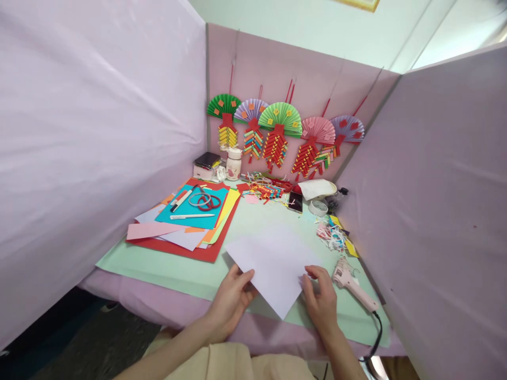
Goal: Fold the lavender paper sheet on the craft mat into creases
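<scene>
Over on the left, a stack of coloured paper (pixel 188 238) lies flat on the table (pixel 253 227), pushed aside, presumably so the near middle stays free for handwork. A white pen (pixel 192 216) rests on top of it, likely parked there for easy reach. Beyond, a lidded bottle (pixel 233 166) stands upright near the far panel (pixel 253 53), where folded paper fans (pixel 279 119) hang by cords, well out of the way.

At the near middle, the left hand (pixel 234 295) holds a pale lavender sheet (pixel 277 264), thumb above the near-left edge and fingers beneath, a light grip that seems meant to avoid creasing it. The right hand (pixel 320 295) is at the sheet's right edge, fingers curled with a narrow gap to the thumb; I cannot tell whether it pinches the paper or merely steadies it.

Farther right, paper scraps (pixel 332 236) lie heaped by the side. Nearer, a pink glue gun (pixel 354 285) lies on its side, its handle toward the person, probably for a quick pickup.
</scene>
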The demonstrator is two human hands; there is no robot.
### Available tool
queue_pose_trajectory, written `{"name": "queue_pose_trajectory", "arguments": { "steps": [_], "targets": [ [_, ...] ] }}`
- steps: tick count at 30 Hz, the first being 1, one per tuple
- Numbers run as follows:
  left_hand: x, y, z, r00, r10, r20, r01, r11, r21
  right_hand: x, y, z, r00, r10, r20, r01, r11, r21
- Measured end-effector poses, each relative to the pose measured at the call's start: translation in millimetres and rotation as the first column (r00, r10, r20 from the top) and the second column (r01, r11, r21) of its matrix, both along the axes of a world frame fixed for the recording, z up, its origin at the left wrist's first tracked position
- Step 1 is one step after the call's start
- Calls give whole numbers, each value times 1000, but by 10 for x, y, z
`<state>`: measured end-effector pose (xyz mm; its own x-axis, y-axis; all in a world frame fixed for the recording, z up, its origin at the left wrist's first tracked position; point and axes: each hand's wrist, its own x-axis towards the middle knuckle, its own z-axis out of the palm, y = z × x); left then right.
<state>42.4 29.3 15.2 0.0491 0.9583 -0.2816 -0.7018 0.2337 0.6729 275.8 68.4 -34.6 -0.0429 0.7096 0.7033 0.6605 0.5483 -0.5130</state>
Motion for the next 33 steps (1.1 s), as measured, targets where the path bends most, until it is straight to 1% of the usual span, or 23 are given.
{"name": "queue_pose_trajectory", "arguments": {
  "steps": [3, 5, 7, 9, 11, 13, 14, 15, 16, 17, 18, 19, 20, 21, 22, 23, 24, 25, 26, 27, 29, 31, 33],
  "targets": [
    [-24, -28, 3, 999, 29, -16, -28, 999, 24, -77, -120, 121, 999, 49, -16, -47, 994, 101],
    [-19, -18, 16, 996, 85, -16, -84, 995, 58, -223, -220, 228, 987, 132, 95, -145, 980, 139],
    [6, -4, 30, 991, 131, 0, -131, 987, 97, -413, -293, 315, 941, 197, 274, -233, 967, 105],
    [43, -3, 36, 988, 151, 18, -152, 981, 117, -585, -319, 348, 907, 176, 383, -234, 966, 110],
    [73, -22, 27, 989, 147, 28, -149, 983, 104, -678, -300, 321, 904, 148, 402, -214, 969, 125],
    [84, -61, 5, 995, 98, 11, -99, 993, 68, -674, -260, 254, 918, 147, 369, -207, 970, 128],
    [80, -86, -7, 999, 37, -17, -37, 998, 48, -642, -238, 216, 925, 153, 347, -207, 970, 125],
    [70, -113, -17, 996, -55, -68, 57, 998, 28, -597, -216, 179, 933, 157, 324, -205, 972, 118],
    [55, -140, -23, 974, -170, -150, 174, 985, 15, -545, -195, 146, 940, 159, 301, -198, 975, 104],
    [34, -163, -24, 922, -278, -271, 293, 956, 17, -491, -176, 117, 946, 160, 281, -191, 978, 85],
    [10, -178, -21, 834, -346, -430, 400, 915, 41, -441, -159, 94, 951, 164, 262, -187, 980, 64],
    [-19, -179, -14, 720, -336, -607, 482, 872, 88, -397, -142, 76, 954, 170, 245, -186, 982, 43],
    [-50, -164, -5, 593, -236, -770, 535, 830, 158, -363, -127, 63, 957, 180, 229, -191, 981, 25],
    [-83, -131, 3, 467, -64, -882, 566, 788, 242, -338, -113, 53, 958, 192, 214, -199, 980, 10],
    [-117, -79, 6, 346, 132, -929, 587, 742, 324, -322, -101, 47, 958, 206, 201, -210, 978, -3],
    [-151, -14, 3, 235, 300, -925, 600, 703, 381, -313, -91, 44, 957, 218, 192, -220, 975, -14],
    [-184, 60, -10, 131, 426, -895, 617, 672, 410, -310, -82, 43, 955, 228, 190, -227, 974, -25],
    [-216, 136, -33, 39, 504, -863, 639, 652, 409, -309, -75, 43, 953, 234, 195, -232, 972, -35],
    [-245, 207, -65, -34, 551, -834, 666, 634, 392, -309, -69, 44, 950, 237, 203, -233, 971, -43],
    [-271, 266, -105, -88, 574, -814, 693, 622, 364, -308, -65, 46, 948, 237, 214, -231, 972, -50],
    [-310, 341, -191, -154, 582, -798, 729, 612, 306, -303, -64, 54, 944, 228, 236, -222, 974, -54],
    [-323, 359, -260, -186, 585, -790, 736, 615, 282, -310, -78, 72, 941, 202, 271, -196, 979, -50],
    [-306, 344, -292, -205, 597, -776, 726, 624, 289, -349, -108, 104, 932, 148, 331, -138, 989, -52]
  ]
}}
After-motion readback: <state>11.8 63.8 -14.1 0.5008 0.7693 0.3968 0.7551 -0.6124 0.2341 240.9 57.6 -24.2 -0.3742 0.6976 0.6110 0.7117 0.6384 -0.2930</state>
